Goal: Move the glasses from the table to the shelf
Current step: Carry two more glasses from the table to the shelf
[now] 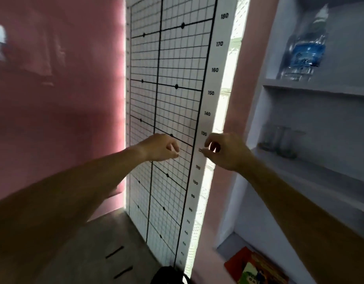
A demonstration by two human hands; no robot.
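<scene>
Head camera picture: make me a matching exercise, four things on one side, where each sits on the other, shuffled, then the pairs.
Things:
1. water bottle
2. glasses
3. colourful book
4. grid chart

Places:
A. lowest shelf level
B. upper shelf
C. on the wall behind the hands
D. middle shelf

Pairs: 1-B, 2-D, 3-A, 4-C

Middle shelf (pixel 312 171) open at front — room to reach in right of the two glasses (pixel 279 141), which crowd its left end by the wall. Above, water bottle (pixel 304 48) fills upper shelf's left. Grid chart (pixel 166 99) blocks straight ahead — no passage.
</scene>
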